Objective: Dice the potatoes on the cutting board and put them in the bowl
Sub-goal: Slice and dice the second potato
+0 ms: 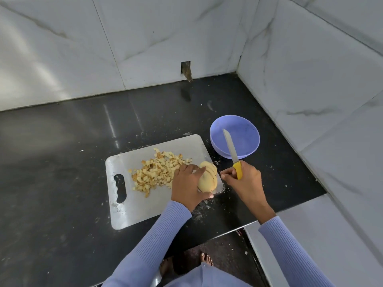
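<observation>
Potato (207,179), partly sliced, sits at the cutting board's (145,208) bowl-side corner, long axis toward the person, left hand (189,184) fingers curled over it, right hand (241,179) just beside gripping the knife (232,151) blade-up over the empty bowl (246,137).

Person in a lilac ribbed top, barefoot

Long, close-fitting knit sleeves (157,241) with fine ribbing end at the wrists of both bare hands (187,186); matching lilac cloth (199,276) hangs below, above bare toes (206,258).

Diced potato (157,172) on cutting board (145,206), bowl (246,139) just right
</observation>
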A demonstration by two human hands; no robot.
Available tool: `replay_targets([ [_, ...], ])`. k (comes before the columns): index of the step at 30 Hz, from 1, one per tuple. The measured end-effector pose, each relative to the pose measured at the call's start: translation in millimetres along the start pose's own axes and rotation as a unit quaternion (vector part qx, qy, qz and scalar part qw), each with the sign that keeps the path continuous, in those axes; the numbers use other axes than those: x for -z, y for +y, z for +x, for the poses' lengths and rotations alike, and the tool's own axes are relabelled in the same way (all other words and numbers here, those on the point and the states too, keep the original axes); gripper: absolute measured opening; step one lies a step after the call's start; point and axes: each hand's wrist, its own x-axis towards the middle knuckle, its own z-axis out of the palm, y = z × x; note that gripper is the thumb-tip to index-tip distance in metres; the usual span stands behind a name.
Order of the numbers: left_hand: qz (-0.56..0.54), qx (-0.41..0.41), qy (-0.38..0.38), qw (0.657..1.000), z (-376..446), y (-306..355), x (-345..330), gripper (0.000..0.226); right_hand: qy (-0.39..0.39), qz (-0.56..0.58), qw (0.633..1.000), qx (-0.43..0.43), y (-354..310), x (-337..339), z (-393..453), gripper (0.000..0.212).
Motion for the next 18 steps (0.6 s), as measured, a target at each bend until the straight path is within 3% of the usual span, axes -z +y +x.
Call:
replay_targets([
  [7, -0.062, 0.017, 0.070, 0.995, -3.4, 2.6, -9.4, 0.064, -0.022, -0.043, 0.998, 0.033, 9.2, -16.5, 0.0, 0.015],
  [18, -0.082, 0.048, 0.149, 0.984, -22.0, -16.6, 3.2, 0.067, -0.045, -0.066, 0.994, 0.075, 1.5, -24.7, 0.8, 0.013],
])
